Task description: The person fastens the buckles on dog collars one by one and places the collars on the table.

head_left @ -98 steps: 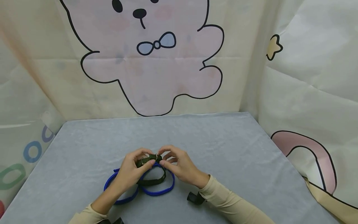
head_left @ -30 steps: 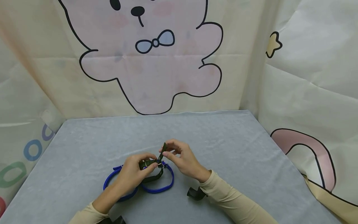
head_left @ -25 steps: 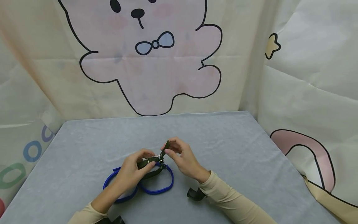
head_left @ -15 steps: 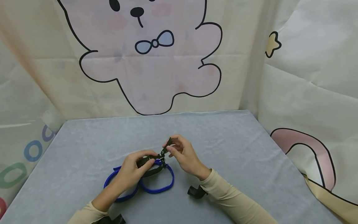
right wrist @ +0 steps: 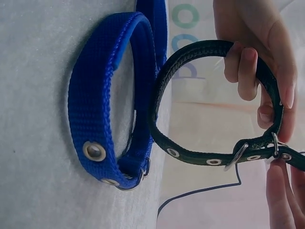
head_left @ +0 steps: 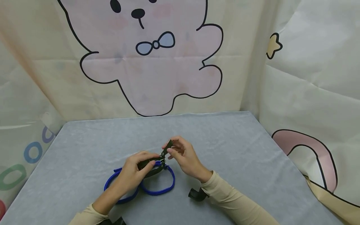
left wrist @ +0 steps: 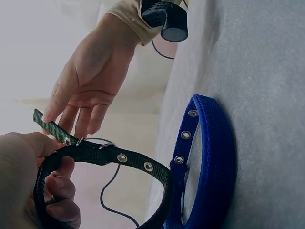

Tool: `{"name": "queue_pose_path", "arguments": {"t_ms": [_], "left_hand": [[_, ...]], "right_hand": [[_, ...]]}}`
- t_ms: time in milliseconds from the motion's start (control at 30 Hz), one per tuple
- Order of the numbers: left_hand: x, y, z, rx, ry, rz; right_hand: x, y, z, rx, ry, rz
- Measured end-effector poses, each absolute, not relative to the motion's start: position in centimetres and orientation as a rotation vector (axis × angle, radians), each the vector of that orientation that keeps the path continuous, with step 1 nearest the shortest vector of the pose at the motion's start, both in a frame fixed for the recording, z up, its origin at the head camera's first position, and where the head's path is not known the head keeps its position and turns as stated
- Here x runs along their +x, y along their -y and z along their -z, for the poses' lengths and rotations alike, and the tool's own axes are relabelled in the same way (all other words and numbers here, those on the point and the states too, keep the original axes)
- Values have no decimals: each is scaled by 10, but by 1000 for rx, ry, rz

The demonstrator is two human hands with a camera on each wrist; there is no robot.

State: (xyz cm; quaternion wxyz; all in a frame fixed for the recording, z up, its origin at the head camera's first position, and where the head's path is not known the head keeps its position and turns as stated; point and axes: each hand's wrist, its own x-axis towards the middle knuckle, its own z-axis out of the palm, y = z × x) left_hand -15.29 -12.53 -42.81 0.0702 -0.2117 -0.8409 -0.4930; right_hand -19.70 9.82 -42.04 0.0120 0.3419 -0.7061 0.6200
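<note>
A dark green collar (right wrist: pixel 164 81) with metal eyelets, a ring and a buckle (right wrist: pixel 275 145) is held off the table, closed into a loop. My left hand (head_left: pixel 132 170) grips its band between thumb and fingers, with fingertips inside the loop. My right hand (head_left: pixel 187 157) pinches the strap's free end (head_left: pixel 167 147), which sticks up beyond the buckle at an angle. In the left wrist view the right hand (left wrist: pixel 90 76) has its thumb against this end (left wrist: pixel 45 123). Just below lies a blue collar (left wrist: pixel 221 157) with eyelets, partly hidden by the green one in the head view.
Blue webbing forms two loops on the grey cloth-covered table (head_left: pixel 225 134); the left loop (head_left: pixel 123 200) is partly behind my left forearm. Black wrist devices sit under both sleeves, one near the right cuff (head_left: pixel 197 194). Printed curtains (head_left: pixel 180 72) stand behind and at both sides.
The strap end, earlier lying along the band, now stands up past the buckle. My right hand has drawn up and slightly right with it; my left hand stays nearly in place.
</note>
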Motion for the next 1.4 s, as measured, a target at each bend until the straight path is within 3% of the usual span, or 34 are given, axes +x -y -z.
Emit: {"name": "queue_pose_path", "arguments": {"t_ms": [900,1400], "left_hand": [[-147,119,428,-615,2575,1443],[-146,122,426,-578,2571,1459]], "right_hand": [[-187,-99,423,1086,2283,-1777],[-190,-96,420,1133,2207,-1947]]}}
